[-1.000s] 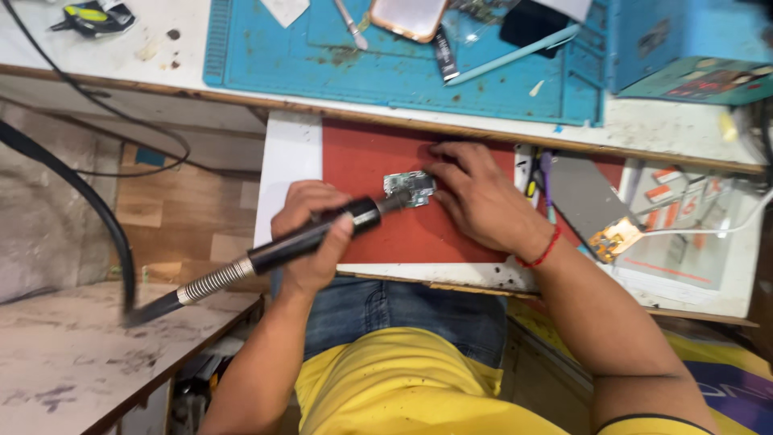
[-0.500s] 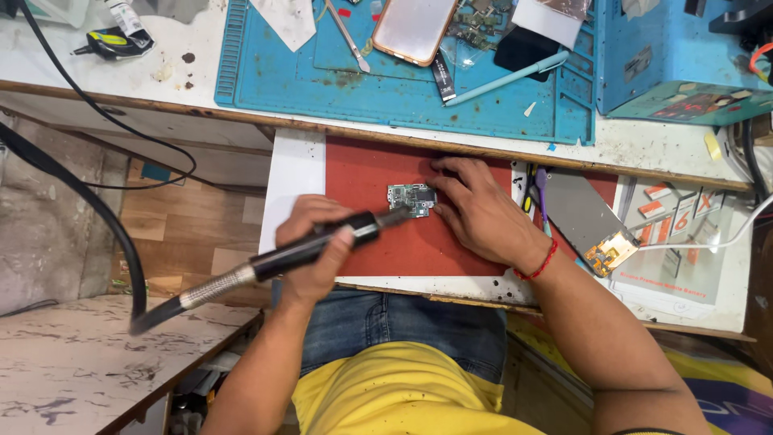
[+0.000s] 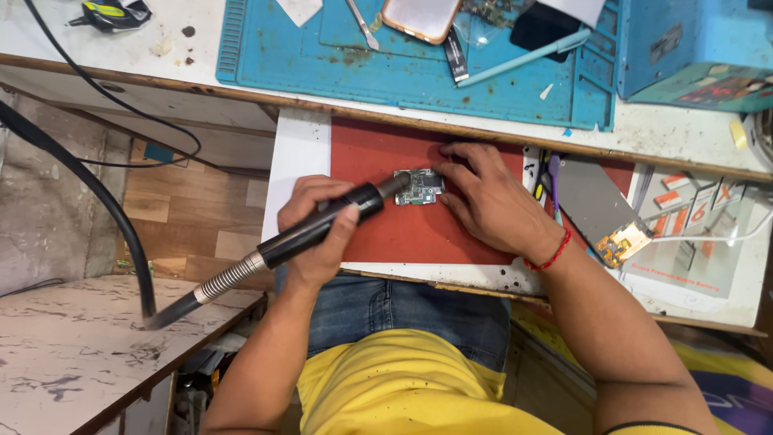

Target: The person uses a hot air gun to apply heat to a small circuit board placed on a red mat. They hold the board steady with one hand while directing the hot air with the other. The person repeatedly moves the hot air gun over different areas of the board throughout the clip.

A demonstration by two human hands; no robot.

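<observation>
Left hand (image 3: 318, 234) is wrapped around the black handpiece of a hot-air tool (image 3: 322, 225), fingers closed tight on the grip. Nozzle end points right and sits at the left edge of a small circuit board (image 3: 419, 188); can't tell if it touches. Behind the hand the handle runs into a metal spring collar, then a thick black hose (image 3: 88, 193) that arcs down-left and up off the top-left of the view.

Right hand (image 3: 489, 201) lies flat, palm down, fingers loosely spread, fingertips (image 3: 445, 173) pressing on the right edge of the board. Not gripping, just pinning it. Red bead bracelet (image 3: 550, 256) on that wrist.

Board lies on a red mat (image 3: 386, 234), near its upper middle, between both hands. Mat sits on a white pull-out shelf (image 3: 298, 153) below the desk edge.

Right of the hand: a phone screen assembly (image 3: 596, 205) lying face down, flex end with orange tape at its lower corner, just beside small hand tools (image 3: 551, 173).

Up on the desk: blue work mat (image 3: 274, 48) carrying tweezers (image 3: 362, 24), a phone (image 3: 420, 16) lying back up, and a light blue pen (image 3: 527, 58). Blue box (image 3: 692, 40) top right.
</observation>
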